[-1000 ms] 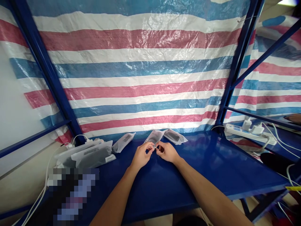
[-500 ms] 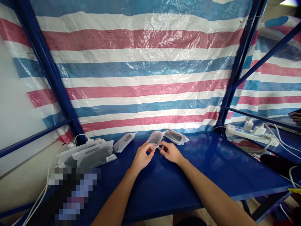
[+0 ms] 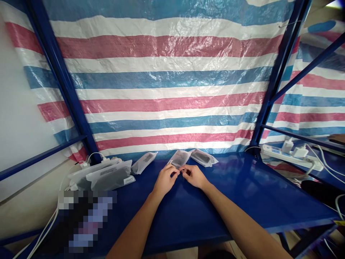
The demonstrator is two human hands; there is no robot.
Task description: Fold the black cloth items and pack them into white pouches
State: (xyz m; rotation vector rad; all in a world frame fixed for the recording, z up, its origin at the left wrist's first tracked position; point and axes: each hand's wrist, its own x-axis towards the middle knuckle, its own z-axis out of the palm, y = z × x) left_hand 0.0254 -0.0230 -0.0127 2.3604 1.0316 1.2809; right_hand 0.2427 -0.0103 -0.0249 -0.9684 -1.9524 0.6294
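Observation:
A frosted plastic bag (image 3: 180,157) with a greyish item inside lies near the back of the blue table. At its near edge, my left hand (image 3: 165,178) is closed, thumb and fingers pinched together on the bag's rim. Facing it, my right hand (image 3: 194,175) pinches the same edge, its fingertips almost meeting the left ones. The fingers cover most of that edge, and a tiny dark bit shows between them. Just right of it rests another frosted bag (image 3: 203,158) with a dark flat item inside. A third frosted bag (image 3: 144,163) lies to the left.
More frosted bags (image 3: 109,177) stand at the table's left, beside white cables and plugs. A pixelated dark object (image 3: 86,221) is in front of them. Blue metal posts (image 3: 63,82) and a striped tarp (image 3: 172,79) bound the table (image 3: 242,201). A power strip (image 3: 292,156) sits right.
The view has shifted slightly. My fingertips have drawn a little closer together at the bag's near edge, and less of that edge shows between them. The other bags stay where they were.

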